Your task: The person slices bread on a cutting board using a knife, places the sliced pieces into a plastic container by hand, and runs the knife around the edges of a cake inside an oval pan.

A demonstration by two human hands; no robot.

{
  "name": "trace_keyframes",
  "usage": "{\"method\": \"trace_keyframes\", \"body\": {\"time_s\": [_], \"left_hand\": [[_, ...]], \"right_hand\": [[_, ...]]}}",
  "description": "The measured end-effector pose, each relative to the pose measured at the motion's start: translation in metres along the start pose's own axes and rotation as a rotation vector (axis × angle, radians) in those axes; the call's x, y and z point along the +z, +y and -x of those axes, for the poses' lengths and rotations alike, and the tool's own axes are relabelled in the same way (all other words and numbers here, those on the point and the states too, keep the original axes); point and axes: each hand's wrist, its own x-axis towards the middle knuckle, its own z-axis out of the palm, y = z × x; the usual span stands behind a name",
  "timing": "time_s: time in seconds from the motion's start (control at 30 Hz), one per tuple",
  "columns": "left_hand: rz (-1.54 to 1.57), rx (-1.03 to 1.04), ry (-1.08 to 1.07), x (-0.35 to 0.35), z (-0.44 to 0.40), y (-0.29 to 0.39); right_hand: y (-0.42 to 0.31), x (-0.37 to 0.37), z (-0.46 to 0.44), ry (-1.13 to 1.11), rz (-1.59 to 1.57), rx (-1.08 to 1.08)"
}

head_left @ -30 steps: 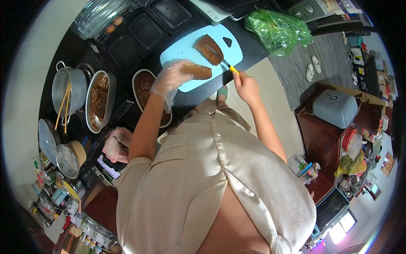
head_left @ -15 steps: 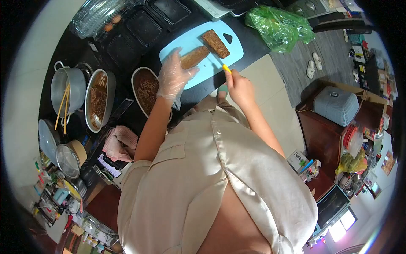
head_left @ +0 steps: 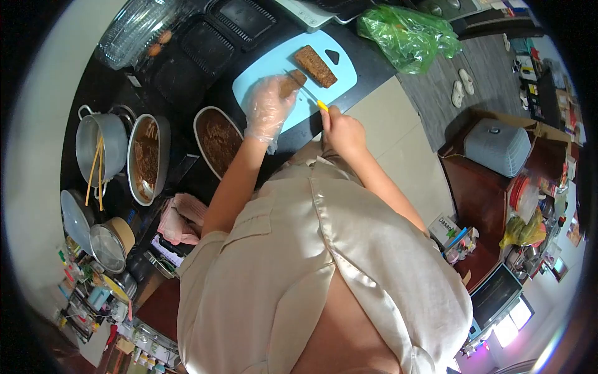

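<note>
On the light blue cutting board [head_left: 339, 89] lie two brown loaf-like pieces. My left hand [head_left: 270, 111], in a clear plastic glove, grips the nearer brown piece [head_left: 291, 83] and covers much of it. My bare right hand [head_left: 344, 131] holds the yellow handle of a knife [head_left: 322, 105]. The knife's blade rests at the end of the gripped piece; how deep it sits cannot be made out. The other brown piece [head_left: 316, 66] lies beside it, near the board's triangular hole, touched by neither hand.
Left of the board are two oval dishes with brown contents, one nearer [head_left: 218, 142], one farther [head_left: 147, 159], and a pot [head_left: 99, 146] with chopsticks. Black trays [head_left: 204, 48] lie behind. A green plastic bag [head_left: 408, 38] sits beyond the board's right end.
My left hand has put its piece down on the board and holds it there. The knife has left the other piece and moved left to this one.
</note>
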Motion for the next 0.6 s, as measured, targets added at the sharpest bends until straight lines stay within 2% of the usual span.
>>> {"method": "trace_keyframes", "body": {"time_s": [0.13, 0.27, 0.33, 0.4, 0.47, 0.6], "left_hand": [[0.008, 0.003, 0.007, -0.003, -0.003, 0.006], [-0.028, -0.002, -0.01, 0.005, -0.004, -0.004], [0.0, 0.025, 0.087, 0.009, -0.003, -0.003], [0.01, 0.016, 0.052, 0.005, -0.001, 0.002], [0.008, 0.021, 0.043, 0.002, -0.008, 0.0], [0.015, -0.042, -0.035, -0.003, -0.007, 0.001]], "right_hand": [[-0.011, 0.025, -0.033, 0.071, 0.01, -0.05], [0.003, 0.023, -0.005, -0.041, 0.004, 0.006], [-0.002, 0.031, -0.01, -0.007, 0.012, 0.007], [-0.003, 0.046, -0.019, 0.103, -0.023, -0.014], [0.015, 0.051, -0.005, 0.113, -0.036, -0.029], [0.028, 0.047, 0.025, 0.029, 0.0, 0.025]]}}
